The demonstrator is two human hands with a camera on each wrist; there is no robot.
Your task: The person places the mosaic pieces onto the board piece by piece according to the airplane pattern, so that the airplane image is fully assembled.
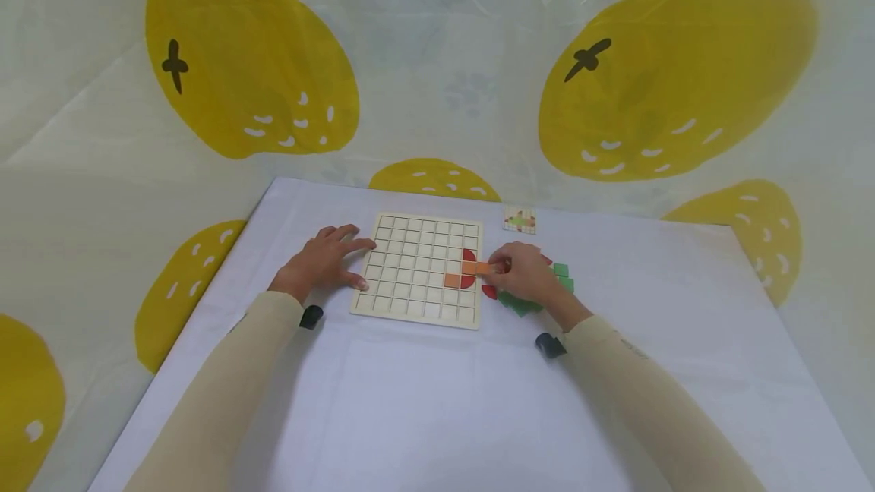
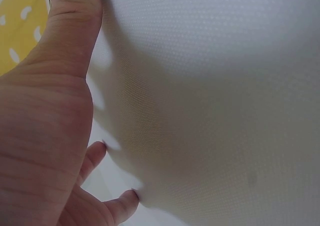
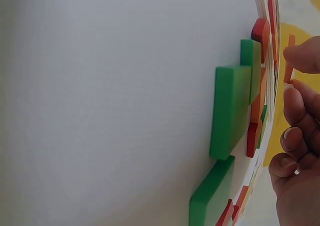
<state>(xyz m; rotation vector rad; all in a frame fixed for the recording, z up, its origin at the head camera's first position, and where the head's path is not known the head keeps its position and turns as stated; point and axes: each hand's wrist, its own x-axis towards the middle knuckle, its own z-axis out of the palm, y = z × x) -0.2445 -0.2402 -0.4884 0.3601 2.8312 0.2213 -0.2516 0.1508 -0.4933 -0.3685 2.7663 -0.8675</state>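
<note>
A pale wooden grid board (image 1: 403,257) lies on the white table. Near its right side it carries red rounded pieces (image 1: 468,281) and orange square tiles (image 1: 453,280). My right hand (image 1: 525,273) pinches an orange square tile (image 3: 290,60) between thumb and forefinger, at the board's right edge. Spread out, the thumb and forefinger of my left hand (image 1: 324,260) rest on the board's left edge. Under and beside the right hand lies a loose pile of green tiles (image 3: 231,113), with red and orange pieces among them.
A small pattern card (image 1: 519,220) lies beyond the board's far right corner. One red piece (image 1: 489,292) sits between board and pile. Behind the table (image 1: 424,401) hangs a pale cloth (image 1: 437,59) with yellow shapes.
</note>
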